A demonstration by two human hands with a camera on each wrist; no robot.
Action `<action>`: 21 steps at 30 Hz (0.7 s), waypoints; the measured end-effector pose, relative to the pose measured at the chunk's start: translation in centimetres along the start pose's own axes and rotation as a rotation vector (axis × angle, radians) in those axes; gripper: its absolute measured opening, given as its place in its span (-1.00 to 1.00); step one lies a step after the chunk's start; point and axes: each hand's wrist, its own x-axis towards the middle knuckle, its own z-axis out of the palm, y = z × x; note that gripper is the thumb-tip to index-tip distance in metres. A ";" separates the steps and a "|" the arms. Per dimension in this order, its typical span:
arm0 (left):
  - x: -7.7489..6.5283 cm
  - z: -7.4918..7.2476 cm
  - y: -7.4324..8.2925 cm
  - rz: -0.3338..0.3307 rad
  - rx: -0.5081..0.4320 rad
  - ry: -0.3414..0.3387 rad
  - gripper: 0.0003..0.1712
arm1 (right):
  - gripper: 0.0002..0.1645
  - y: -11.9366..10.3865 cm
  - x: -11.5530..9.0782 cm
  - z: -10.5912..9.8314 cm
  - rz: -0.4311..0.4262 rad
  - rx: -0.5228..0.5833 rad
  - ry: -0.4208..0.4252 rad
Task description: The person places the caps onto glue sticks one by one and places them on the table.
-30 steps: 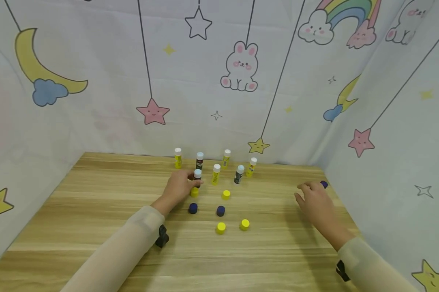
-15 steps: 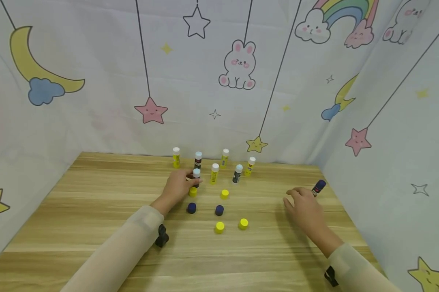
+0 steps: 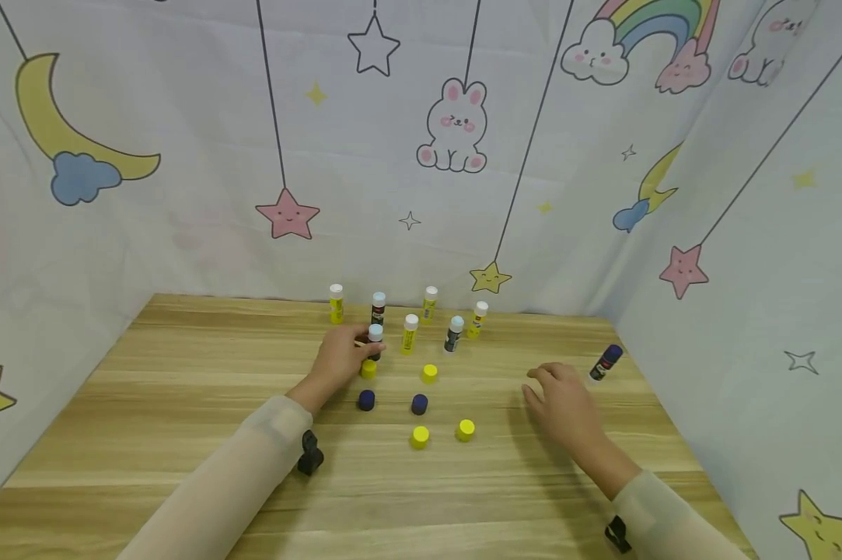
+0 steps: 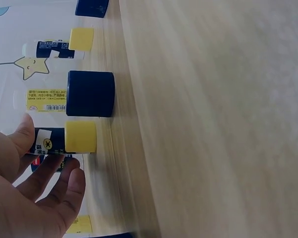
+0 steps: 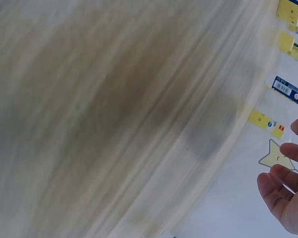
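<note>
My left hand (image 3: pixel 337 362) grips a dark glue stick (image 3: pixel 375 336) with a pale top, its thumb in front and the other fingers partly behind. A yellow cap (image 3: pixel 368 369) sits just before that stick; in the left wrist view this cap (image 4: pixel 81 137) overlaps the stick's base. Over the right part of the table, my right hand (image 3: pixel 566 406) hovers with loosely bent fingers, holding nothing. To its right stands a navy-capped glue stick (image 3: pixel 606 363). Uncapped dark and yellow glue sticks, such as this yellow one (image 3: pixel 410 334), stand upright near my left hand.
Loose caps lie on the wooden table (image 3: pixel 183 404): two navy ones, including this navy cap (image 3: pixel 419 404), and several yellow ones, including this yellow cap (image 3: pixel 466 430). A patterned white curtain (image 3: pixel 365 249) closes off the back and the sides.
My right hand has moved left, away from the navy-capped glue stick, which now shows fully. My left hand keeps its hold on the dark glue stick. The head view has shifted slightly.
</note>
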 end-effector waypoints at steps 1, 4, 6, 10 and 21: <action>0.0 0.0 0.0 0.005 -0.005 -0.001 -0.71 | -0.66 -0.1 0.0 0.1 0.001 -0.001 0.000; 0.1 0.0 -0.2 0.005 -0.022 -0.001 -0.71 | -0.66 -0.5 0.0 0.3 0.004 -0.004 -0.002; 0.1 0.0 -0.4 0.005 -0.029 0.001 -0.70 | -0.65 -0.7 0.0 0.5 0.002 0.000 -0.006; 0.1 -0.2 -0.6 0.008 -0.077 0.003 -0.65 | -0.64 -1.3 0.0 0.7 -0.006 0.012 -0.011; -0.4 -0.8 0.0 0.016 -0.140 0.010 -0.60 | -0.69 -2.9 0.0 1.0 -0.017 0.041 -0.002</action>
